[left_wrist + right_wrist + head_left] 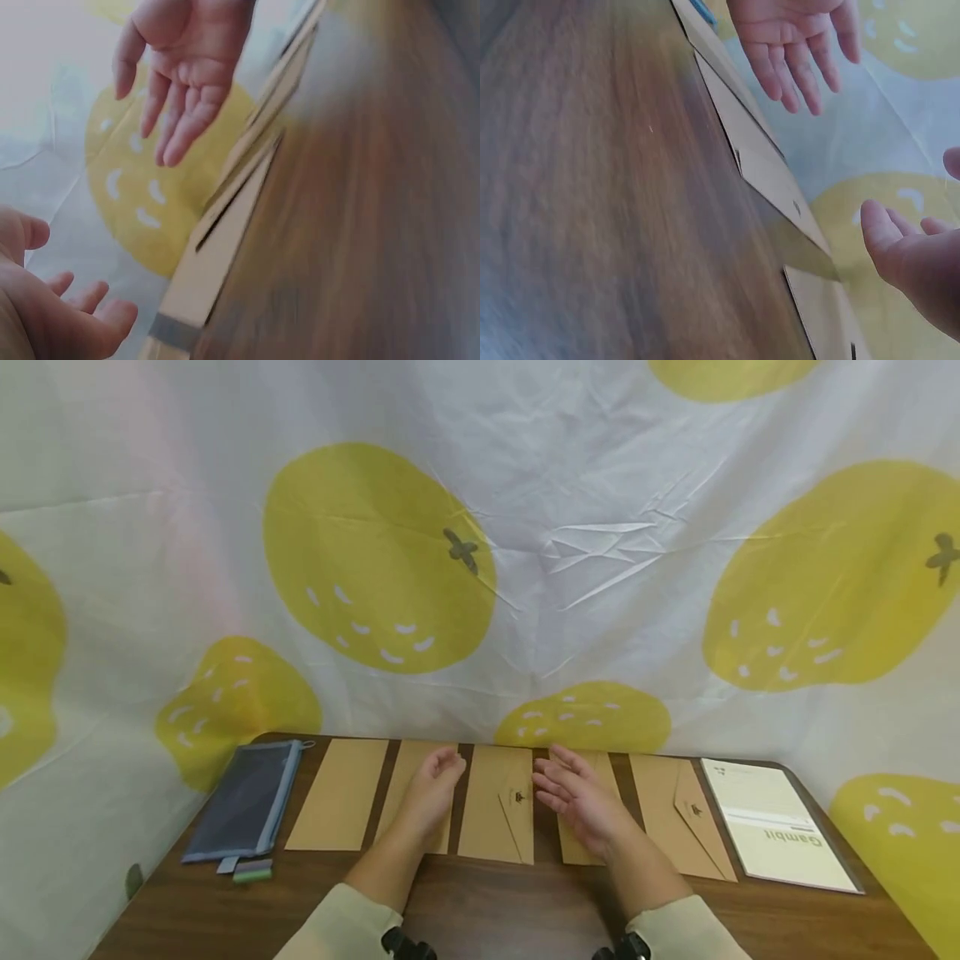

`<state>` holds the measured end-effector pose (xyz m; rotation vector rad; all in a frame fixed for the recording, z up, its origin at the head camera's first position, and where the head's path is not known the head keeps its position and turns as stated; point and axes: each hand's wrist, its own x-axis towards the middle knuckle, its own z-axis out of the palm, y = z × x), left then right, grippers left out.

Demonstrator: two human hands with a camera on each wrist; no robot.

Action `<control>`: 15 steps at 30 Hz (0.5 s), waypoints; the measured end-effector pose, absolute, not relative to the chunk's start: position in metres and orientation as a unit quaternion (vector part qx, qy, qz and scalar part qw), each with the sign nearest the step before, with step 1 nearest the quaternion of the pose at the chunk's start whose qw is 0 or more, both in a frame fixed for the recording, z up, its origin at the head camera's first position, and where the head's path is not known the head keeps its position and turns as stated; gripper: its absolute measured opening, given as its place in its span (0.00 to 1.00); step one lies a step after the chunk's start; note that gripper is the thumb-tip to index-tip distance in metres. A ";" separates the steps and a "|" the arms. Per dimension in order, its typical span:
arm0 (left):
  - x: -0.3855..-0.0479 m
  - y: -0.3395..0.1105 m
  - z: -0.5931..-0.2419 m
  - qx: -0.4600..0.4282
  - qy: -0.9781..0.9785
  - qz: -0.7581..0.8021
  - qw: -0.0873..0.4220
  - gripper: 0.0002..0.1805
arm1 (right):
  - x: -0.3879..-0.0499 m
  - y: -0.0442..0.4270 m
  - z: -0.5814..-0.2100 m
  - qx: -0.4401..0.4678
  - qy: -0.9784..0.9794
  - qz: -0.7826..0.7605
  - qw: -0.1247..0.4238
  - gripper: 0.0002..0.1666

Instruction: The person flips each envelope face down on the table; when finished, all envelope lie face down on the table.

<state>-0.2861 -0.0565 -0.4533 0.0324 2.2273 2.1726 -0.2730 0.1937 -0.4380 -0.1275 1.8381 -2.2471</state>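
Envelopes (337, 797) of brown kraft paper, five in a row, lie flat across the table (510, 902) in the head view, between a zippered mesh pouch (240, 802) at the left end and a pale booklet (780, 864) marked "Gambit" at the right. The left hand (429, 793) hovers over the second envelope from the left and the right hand (581, 802) over the fourth, palms turned toward each other, fingers loosely extended, so neither grip holds anything. I judge the step an idle one, the envelopes laid out and untouched; taking one up would call for lowering fingertips to a thin, flat edge. The hands cover parts of those two envelopes, and the sleeves (341, 927) run out of frame.

The left wrist view shows the right hand's slack fingers clear of the envelopes, with the left hand cut off at lower left. The envelopes appear steeply foreshortened, the tabletop blurred.

In the right wrist view, the left hand hangs in from the top, fingers stretched; only part of the right hand shows. A blue corner up there is probably the pouch.
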 end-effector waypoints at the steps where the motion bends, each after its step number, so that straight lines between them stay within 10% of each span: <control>1: -0.287 -0.052 -0.452 0.012 0.705 0.709 0.021 0.31 | -0.274 0.197 -0.438 -0.042 0.629 -0.768 0.117 0.44; 15: -0.281 -0.048 -0.450 0.031 0.732 0.676 0.074 0.34 | -0.277 0.205 -0.454 -0.004 0.615 -0.777 0.135 0.46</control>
